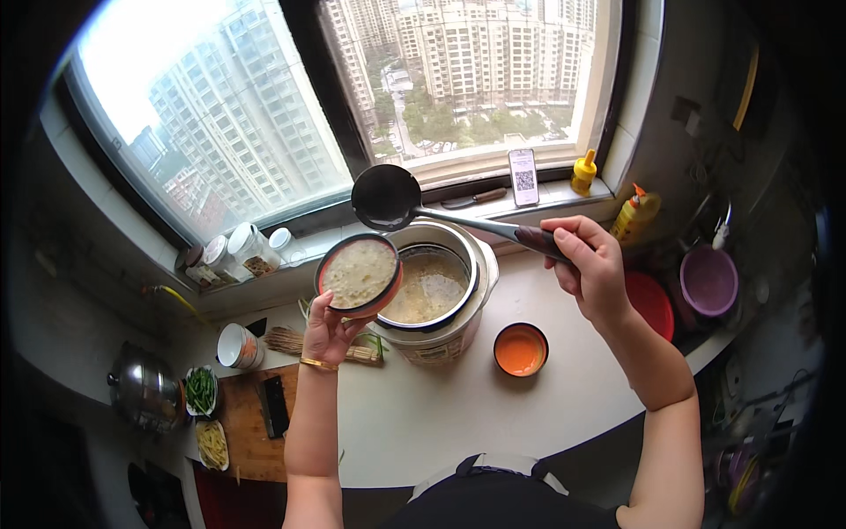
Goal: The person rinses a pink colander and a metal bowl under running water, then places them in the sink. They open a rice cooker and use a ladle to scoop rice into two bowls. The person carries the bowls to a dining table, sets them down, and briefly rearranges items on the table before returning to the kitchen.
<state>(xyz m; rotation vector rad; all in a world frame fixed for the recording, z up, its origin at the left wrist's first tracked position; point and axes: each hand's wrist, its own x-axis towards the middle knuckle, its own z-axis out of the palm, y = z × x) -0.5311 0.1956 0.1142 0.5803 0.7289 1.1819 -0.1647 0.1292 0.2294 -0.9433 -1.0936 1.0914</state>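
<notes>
My left hand point(330, 334) holds a bowl of porridge point(359, 274), dark-rimmed and orange-red outside, by its lower edge; it overlaps the left rim of an electric pressure cooker point(488, 278). Inside the cooker is more porridge point(426, 284) with a thin, watery surface. My right hand point(585, 261) grips the dark handle of a black ladle point(386, 197), whose head is raised beyond the bowl, near the window sill. What the ladle's bowl holds, if anything, cannot be told. An orange bowl with a dark rim point(521, 350) stands on the white counter, right of the cooker.
At left are a wooden cutting board point(248, 456) with a cleaver point(273, 406), dishes of green vegetables point(200, 390) and pale strips point(212, 445), a white cup point(239, 346) and a straw brush point(284, 340). The sill bears jars point(252, 249), a knife point(472, 198) and a phone point(524, 177). Basins point(708, 281) stand right.
</notes>
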